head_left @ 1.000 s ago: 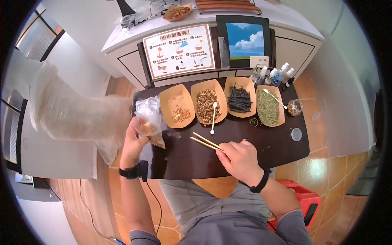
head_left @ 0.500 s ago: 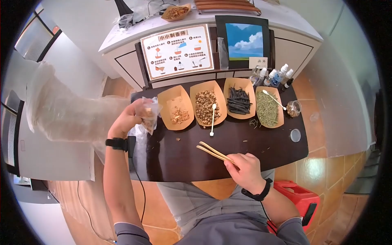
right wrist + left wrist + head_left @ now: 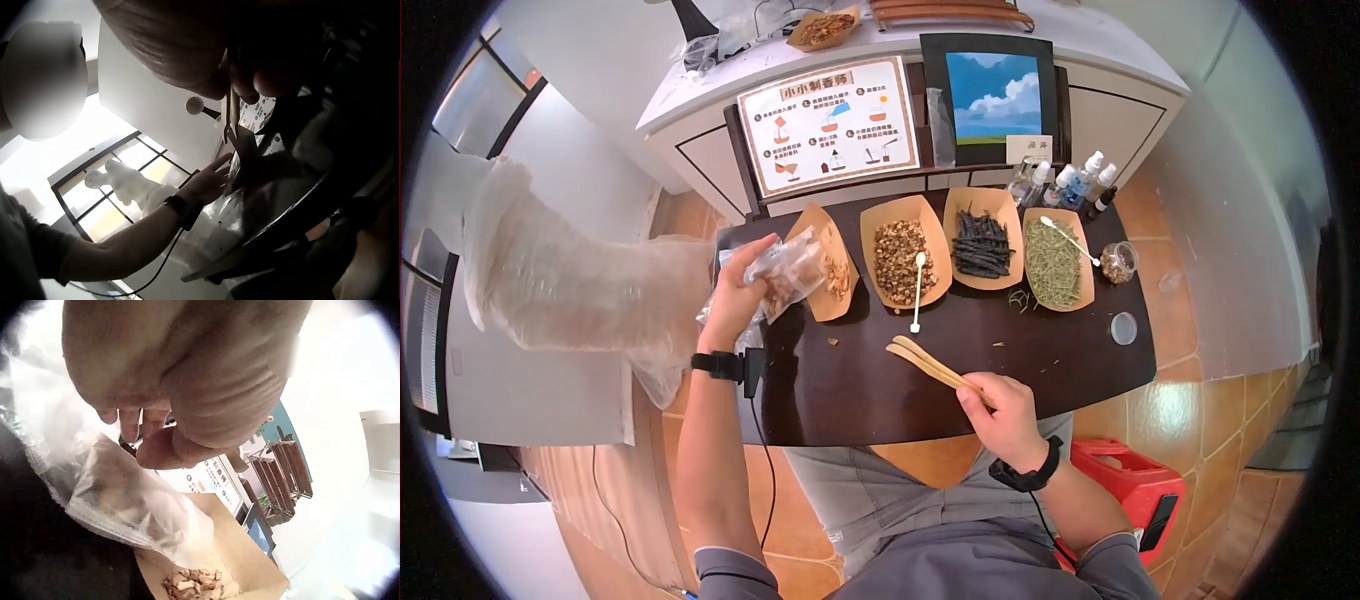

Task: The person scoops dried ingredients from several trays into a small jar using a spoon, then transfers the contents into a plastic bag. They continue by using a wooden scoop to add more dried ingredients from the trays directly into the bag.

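Observation:
My left hand (image 3: 738, 290) grips a clear plastic bag (image 3: 795, 268) that has brown chips inside. The bag's mouth leans over the leftmost paper tray (image 3: 811, 222), which looks tipped toward the bag. Seen from the left wrist, the bag (image 3: 134, 506) overlaps the tray wall (image 3: 240, 534), and reddish-brown wood chips (image 3: 195, 584) lie in the tray bottom. Over the near part of the dark table, my right hand (image 3: 1006, 420) pinches wooden tweezers (image 3: 927, 364), their tips pointing left and close together.
Further right stand trays of brown granules (image 3: 903, 255), dark sticks (image 3: 983, 245) and green needles (image 3: 1055, 265), two with small white spoons. Spray bottles (image 3: 1085, 180), a small jar (image 3: 1118, 262) and a round lid (image 3: 1124, 328) are at the right. An instruction board (image 3: 830, 125) stands behind.
My left hand has raised the bag from the table's left side and brought it over the leftmost tray, now tipped. My right hand has shifted slightly right and nearer me, the tweezer tips closer together.

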The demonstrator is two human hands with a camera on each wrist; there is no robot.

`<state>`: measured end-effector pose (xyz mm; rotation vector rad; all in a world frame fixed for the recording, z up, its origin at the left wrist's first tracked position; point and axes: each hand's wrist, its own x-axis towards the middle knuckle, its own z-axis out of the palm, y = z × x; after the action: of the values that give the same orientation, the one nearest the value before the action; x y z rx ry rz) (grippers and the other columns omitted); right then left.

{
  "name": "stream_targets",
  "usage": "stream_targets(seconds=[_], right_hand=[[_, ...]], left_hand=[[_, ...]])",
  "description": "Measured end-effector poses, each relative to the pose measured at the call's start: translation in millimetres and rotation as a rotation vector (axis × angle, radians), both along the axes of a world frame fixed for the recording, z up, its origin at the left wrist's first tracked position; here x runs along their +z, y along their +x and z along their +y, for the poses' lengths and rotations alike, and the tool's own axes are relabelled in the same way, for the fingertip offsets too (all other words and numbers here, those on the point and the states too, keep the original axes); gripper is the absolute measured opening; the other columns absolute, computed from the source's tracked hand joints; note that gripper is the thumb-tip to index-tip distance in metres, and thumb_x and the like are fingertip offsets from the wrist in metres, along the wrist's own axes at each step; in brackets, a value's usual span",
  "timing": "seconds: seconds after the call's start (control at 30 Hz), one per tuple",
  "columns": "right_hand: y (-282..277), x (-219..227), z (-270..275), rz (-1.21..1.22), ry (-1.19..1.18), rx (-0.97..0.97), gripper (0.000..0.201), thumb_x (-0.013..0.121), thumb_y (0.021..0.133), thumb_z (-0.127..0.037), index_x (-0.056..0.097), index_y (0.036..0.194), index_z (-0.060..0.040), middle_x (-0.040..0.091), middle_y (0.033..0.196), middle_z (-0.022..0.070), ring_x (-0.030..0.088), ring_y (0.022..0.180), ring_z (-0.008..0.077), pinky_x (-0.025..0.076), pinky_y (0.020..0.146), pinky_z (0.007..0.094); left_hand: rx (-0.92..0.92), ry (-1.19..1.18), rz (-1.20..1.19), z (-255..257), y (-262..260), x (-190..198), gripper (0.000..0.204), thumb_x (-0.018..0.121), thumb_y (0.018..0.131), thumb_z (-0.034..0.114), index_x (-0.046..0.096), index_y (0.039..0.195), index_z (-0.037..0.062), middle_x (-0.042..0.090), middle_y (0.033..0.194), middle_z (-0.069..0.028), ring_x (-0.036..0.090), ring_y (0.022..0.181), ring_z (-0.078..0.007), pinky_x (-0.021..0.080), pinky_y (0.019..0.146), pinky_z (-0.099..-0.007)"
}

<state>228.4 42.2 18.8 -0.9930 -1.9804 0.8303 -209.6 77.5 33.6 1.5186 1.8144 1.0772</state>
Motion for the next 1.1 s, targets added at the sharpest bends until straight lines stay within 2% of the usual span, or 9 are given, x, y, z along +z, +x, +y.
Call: stream_targets(seconds=[0.2, 0.3, 0.4, 0.5, 0.63, 0.77, 0.87, 0.93, 1.1], right_hand=[[4.3, -4.5, 0.5, 0.04, -0.195, -0.04, 0.015, 0.073, 0.104, -0.019, 0.073, 0.105, -0.0037, 0.071, 0.079, 0.0137, 0.07, 0.067, 0.0306, 0.053, 0.063, 0.0392], [4.8, -5.6, 1.9, 0.06, -0.211, -0.049, 0.017, 0.072, 0.105, -0.02, 0.072, 0.105, -0.0031, 0.07, 0.079, 0.0141, 0.07, 0.067, 0.0304, 0.053, 0.063, 0.0383], [3.5, -2.8, 2.9, 0.049, -0.217, -0.049, 0.017, 0.071, 0.105, -0.02, 0.072, 0.105, -0.0031, 0.07, 0.078, 0.014, 0.07, 0.066, 0.0309, 0.053, 0.062, 0.0386], [-4.3, 2.5, 7.7, 0.044, -0.136, -0.04, 0.016, 0.071, 0.105, -0.019, 0.072, 0.104, -0.0036, 0.069, 0.076, 0.0131, 0.068, 0.064, 0.0308, 0.052, 0.061, 0.0396], [-21.3, 25.2, 22.4, -0.036, 0.039, -0.048, 0.012, 0.072, 0.103, -0.018, 0.071, 0.104, -0.0066, 0.069, 0.075, 0.0105, 0.068, 0.064, 0.0319, 0.05, 0.062, 0.0413], [-54.2, 42.4, 41.4, -0.078, 0.236, -0.042, 0.011, 0.074, 0.1, -0.018, 0.068, 0.104, -0.0092, 0.07, 0.077, 0.0088, 0.068, 0.066, 0.0319, 0.048, 0.063, 0.0424], [-79.1, 45.0, 55.4, -0.12, 0.33, -0.022, 0.013, 0.072, 0.101, -0.02, 0.064, 0.1, -0.0097, 0.069, 0.077, 0.0079, 0.067, 0.065, 0.0306, 0.046, 0.062, 0.0427], [-91.8, 44.8, 63.9, -0.166, 0.347, -0.03, 0.015, 0.07, 0.103, -0.021, 0.062, 0.097, -0.0098, 0.069, 0.076, 0.0071, 0.067, 0.065, 0.0305, 0.046, 0.061, 0.0425], [-110.4, 42.9, 76.0, -0.295, 0.414, -0.064, 0.019, 0.068, 0.103, -0.022, 0.058, 0.093, -0.0095, 0.068, 0.074, 0.0085, 0.068, 0.066, 0.0318, 0.048, 0.062, 0.0432]], left_hand=[[0.135, 0.088, -0.043, -9.6, 7.5, -9.7, 0.07, 0.057, 0.081, -0.013, 0.064, 0.149, 0.005, 0.062, 0.151, -0.0157, 0.056, 0.143, -0.0304, 0.04, 0.123, -0.0376], [0.168, 0.194, 0.056, -22.7, 19.0, -6.8, 0.07, 0.061, 0.082, -0.009, 0.061, 0.15, 0.0037, 0.063, 0.15, -0.0161, 0.057, 0.142, -0.0313, 0.041, 0.123, -0.0398], [0.17, 0.212, 0.251, -37.7, 40.7, 1.2, 0.074, 0.069, 0.08, -0.003, 0.056, 0.153, 0.0023, 0.057, 0.154, -0.0201, 0.053, 0.145, -0.0371, 0.039, 0.124, -0.0448], [0.129, 0.125, 0.574, -44.4, 53.3, -2.9, 0.089, 0.078, 0.075, 0.007, 0.045, 0.158, 0.004, 0.039, 0.163, -0.0281, 0.039, 0.15, -0.049, 0.034, 0.127, -0.0531], [0.179, 0.011, 0.744, -39.8, 74.7, 0.7, 0.1, 0.082, 0.074, 0.009, 0.037, 0.164, 0.0049, 0.04, 0.164, -0.0271, 0.04, 0.151, -0.0487, 0.034, 0.127, -0.0529], [0.23, 0.002, 0.762, -30.2, 73.8, -16.1, 0.1, 0.084, 0.075, 0.012, 0.037, 0.163, 0.0043, 0.041, 0.164, -0.0272, 0.041, 0.15, -0.0489, 0.036, 0.125, -0.0534], [0.292, 0.013, 0.736, -23.6, 75.7, -21.7, 0.098, 0.084, 0.078, 0.013, 0.037, 0.163, 0.0031, 0.043, 0.162, -0.0281, 0.043, 0.149, -0.0491, 0.04, 0.122, -0.0526], [0.31, 0.064, 0.769, -22.2, 74.8, -25.1, 0.092, 0.081, 0.079, 0.011, 0.038, 0.16, 0.0, 0.051, 0.152, -0.0264, 0.052, 0.138, -0.0455, 0.047, 0.115, -0.049], [0.326, 0.067, 0.782, -20.2, 71.3, -35.7, 0.08, 0.074, 0.084, 0.008, 0.043, 0.156, -0.002, 0.056, 0.142, -0.0247, 0.055, 0.13, -0.0442, 0.05, 0.11, -0.049]])
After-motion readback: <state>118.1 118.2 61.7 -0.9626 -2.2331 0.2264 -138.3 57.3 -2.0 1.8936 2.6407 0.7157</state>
